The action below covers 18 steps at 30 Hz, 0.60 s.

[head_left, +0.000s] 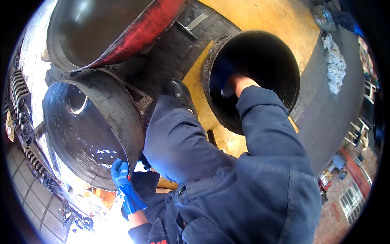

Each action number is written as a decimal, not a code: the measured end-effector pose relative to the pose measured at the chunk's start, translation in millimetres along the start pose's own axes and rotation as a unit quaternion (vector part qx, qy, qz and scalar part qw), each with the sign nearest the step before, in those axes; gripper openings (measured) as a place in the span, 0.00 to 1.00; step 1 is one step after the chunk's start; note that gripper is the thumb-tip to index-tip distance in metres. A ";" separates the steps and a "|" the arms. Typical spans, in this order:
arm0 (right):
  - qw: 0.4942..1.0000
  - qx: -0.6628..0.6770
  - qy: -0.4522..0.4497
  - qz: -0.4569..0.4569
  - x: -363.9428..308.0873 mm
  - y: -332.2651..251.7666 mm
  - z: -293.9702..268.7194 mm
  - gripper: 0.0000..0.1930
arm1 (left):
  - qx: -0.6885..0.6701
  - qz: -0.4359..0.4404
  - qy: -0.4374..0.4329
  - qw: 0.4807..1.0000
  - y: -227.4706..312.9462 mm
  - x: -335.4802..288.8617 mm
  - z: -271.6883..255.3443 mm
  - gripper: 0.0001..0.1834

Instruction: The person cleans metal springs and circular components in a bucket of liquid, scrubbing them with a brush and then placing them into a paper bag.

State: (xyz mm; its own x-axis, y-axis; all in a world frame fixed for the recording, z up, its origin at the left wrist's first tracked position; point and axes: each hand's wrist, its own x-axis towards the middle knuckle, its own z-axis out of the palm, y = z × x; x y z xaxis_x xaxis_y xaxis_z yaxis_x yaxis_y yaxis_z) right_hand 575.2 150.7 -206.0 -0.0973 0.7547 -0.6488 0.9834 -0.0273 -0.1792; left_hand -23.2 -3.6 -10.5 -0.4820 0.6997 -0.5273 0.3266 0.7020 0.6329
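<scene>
My left hand (124, 183), in a blue rubber glove, has its fingers hooked over the near rim of a cut-open grey metal drum (118, 122). A small red spot shows beside the fingers; I cannot make out what it is. Wet, shiny patches lie on this drum's inner wall. My right arm reaches down into a black open drum (294, 77) on the right. Deep shadow inside it swallows most of my right hand (227, 79), gloved in dark blue. Something whitish shows by that wrist, and whether the fingers hold anything is hidden.
A larger red-edged metal vessel (154, 26) stands at the far left. A T-shaped metal tool (193, 26) lies on the dark floor beyond. At the right is a clump of grey-white rags (334, 65). My shoe (176, 91) stands between the drums, by yellow floor (231, 142).
</scene>
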 end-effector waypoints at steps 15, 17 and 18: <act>0.999 -0.017 0.045 0.013 25.5 2.9 25.0 0.31 | -0.025 -0.016 -0.008 1.000 4.7 -3.1 -1.2 0.24; 0.998 -0.019 0.054 0.012 24.5 2.7 22.9 0.31 | -0.015 -0.011 -0.005 1.000 4.6 -4.9 -1.8 0.25; 0.998 -0.020 0.060 0.011 25.7 5.4 19.1 0.31 | -0.010 -0.009 -0.004 1.000 3.9 -4.8 -1.0 0.26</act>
State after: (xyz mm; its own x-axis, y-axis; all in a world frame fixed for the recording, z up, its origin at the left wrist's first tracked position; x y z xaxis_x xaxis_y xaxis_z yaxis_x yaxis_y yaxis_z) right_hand 575.2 157.5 -237.8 -0.0586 0.8278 -0.5579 0.9907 -0.0206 -0.1346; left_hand -20.4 -4.3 -4.9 -0.4814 0.6887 -0.5422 0.3015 0.7109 0.6354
